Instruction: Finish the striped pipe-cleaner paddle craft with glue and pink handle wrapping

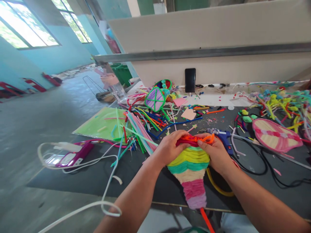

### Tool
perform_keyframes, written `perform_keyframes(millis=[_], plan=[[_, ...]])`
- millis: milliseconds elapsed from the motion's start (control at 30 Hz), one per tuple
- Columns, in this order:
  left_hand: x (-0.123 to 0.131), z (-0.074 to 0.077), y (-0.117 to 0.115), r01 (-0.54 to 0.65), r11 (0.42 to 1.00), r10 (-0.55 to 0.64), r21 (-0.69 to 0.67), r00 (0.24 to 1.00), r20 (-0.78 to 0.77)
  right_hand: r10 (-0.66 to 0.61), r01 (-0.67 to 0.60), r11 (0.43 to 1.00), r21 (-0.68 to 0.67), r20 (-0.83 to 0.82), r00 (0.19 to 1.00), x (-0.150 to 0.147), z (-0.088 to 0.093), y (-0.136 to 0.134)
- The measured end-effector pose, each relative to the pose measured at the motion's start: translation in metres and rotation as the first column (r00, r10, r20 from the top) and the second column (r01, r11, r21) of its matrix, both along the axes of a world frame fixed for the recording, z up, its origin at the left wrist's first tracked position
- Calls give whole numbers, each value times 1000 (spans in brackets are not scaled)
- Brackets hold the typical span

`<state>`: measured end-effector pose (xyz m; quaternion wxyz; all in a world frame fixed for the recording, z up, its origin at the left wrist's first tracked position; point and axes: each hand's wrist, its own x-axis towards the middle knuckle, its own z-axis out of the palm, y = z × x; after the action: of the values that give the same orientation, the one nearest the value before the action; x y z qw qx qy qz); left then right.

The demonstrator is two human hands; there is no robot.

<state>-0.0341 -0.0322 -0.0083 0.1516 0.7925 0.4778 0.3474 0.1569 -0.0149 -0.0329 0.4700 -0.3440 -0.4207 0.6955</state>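
Between my hands is a striped pipe-cleaner fan [191, 166], wide at the top and narrowing downward, with bands of red, mint, yellow, teal, cream, pink and lilac. An orange stem [207, 220] sticks out of its lower end. My left hand [172, 146] is closed on the fan's upper left edge, thumb in front. At the upper right edge, my right hand [216, 154] pinches an orange pipe cleaner [209, 139] that runs along the red top band. Parts of both edges are hidden under my fingers.
Loose pipe cleaners [145, 121] lie left of centre, near a purple fan [155, 99]. A blue glue gun [224, 138] and a pink-and-cream fan [275, 136] are on the right. A phone [190, 80] leans at the back. A power strip [70, 158] with a white cable lies left.
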Motion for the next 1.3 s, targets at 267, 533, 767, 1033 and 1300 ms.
perform_keyframes(millis=[267,533,767,1033,1300], plan=[[2,2,0,-20,994,41,-110,981,192,37,-55,991,-122,-144,989,1,0,4],[-13,8,-1,104,883,170,-457,838,519,63,-82,990,-119,-152,986,2,5,4],[-11,-3,3,171,755,292,-633,777,557,37,-56,989,-135,-139,990,-1,1,3],[-5,-1,1,169,741,339,-650,741,580,-18,-5,989,-149,-152,988,1,-3,4],[-1,1,1,232,707,340,-668,717,608,53,-55,996,-73,-33,998,-2,1,-2]])
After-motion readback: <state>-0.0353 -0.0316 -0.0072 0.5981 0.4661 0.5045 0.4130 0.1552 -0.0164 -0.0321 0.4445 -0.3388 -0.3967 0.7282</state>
